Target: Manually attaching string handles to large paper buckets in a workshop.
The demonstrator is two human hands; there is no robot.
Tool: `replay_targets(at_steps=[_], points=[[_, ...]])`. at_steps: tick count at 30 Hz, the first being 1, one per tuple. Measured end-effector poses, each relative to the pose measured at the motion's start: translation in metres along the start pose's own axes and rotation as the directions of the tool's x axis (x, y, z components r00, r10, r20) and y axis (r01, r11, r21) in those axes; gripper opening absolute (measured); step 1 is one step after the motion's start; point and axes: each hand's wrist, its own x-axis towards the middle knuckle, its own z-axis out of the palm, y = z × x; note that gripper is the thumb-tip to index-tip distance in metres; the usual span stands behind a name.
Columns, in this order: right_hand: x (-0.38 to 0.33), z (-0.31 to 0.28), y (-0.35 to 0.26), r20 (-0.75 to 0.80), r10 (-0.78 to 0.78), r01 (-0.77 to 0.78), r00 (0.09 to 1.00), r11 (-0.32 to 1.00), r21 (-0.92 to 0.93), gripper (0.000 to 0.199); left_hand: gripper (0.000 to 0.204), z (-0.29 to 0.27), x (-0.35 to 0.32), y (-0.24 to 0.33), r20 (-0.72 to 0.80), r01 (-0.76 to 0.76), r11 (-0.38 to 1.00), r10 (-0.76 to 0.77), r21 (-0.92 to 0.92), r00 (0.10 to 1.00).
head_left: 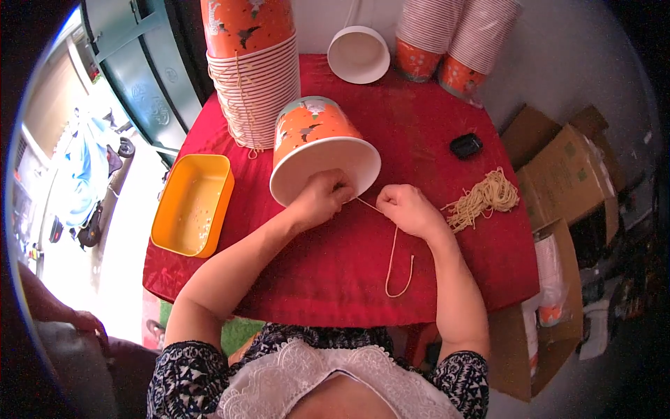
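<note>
An orange and white paper bucket lies tipped on the red tablecloth, its open mouth facing me. My left hand is at the bucket's rim, fingers pinched on one end of a beige string. My right hand grips the same string a little to the right, and the loose end hangs in a loop toward the table's front edge. A bundle of beige strings lies just right of my right hand.
A tall stack of buckets stands at the back left, more stacks and a white bucket at the back. An orange tray sits left, a small black object right. Cardboard boxes stand beside the table.
</note>
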Motion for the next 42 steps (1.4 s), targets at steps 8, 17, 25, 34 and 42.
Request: replay_targets(at_steps=[8, 17, 25, 34, 42], points=[[0.0, 0.025, -0.025, -0.446, -0.414, 0.191, 0.793, 0.865, -0.464, 0.008, 0.015, -0.002, -0.002, -0.001, 0.004, 0.124, 0.981, -0.125, -0.148, 0.992], [0.007, 0.062, -0.013, -0.434, -0.346, 0.259, 0.832, 0.934, -0.248, 0.013, 0.015, -0.003, -0.003, -0.001, -0.014, 0.112, 0.967, -0.118, -0.228, 0.993], [0.007, 0.065, -0.015, -0.434, -0.315, 0.247, 0.844, 0.946, -0.208, 0.012, 0.012, -0.003, -0.006, 0.008, -0.043, 0.077, 0.954, -0.093, -0.289, 0.995], [0.012, 0.068, -0.011, -0.421, -0.326, 0.232, 0.846, 0.937, -0.261, 0.012, 0.014, -0.001, -0.004, -0.002, -0.04, 0.066, 0.942, -0.083, -0.329, 0.996], [0.016, 0.07, -0.011, -0.485, -0.29, 0.215, 0.825, 0.955, -0.205, 0.006, 0.018, 0.0, -0.006, -0.001, -0.009, 0.099, 0.945, -0.107, -0.313, 0.994]])
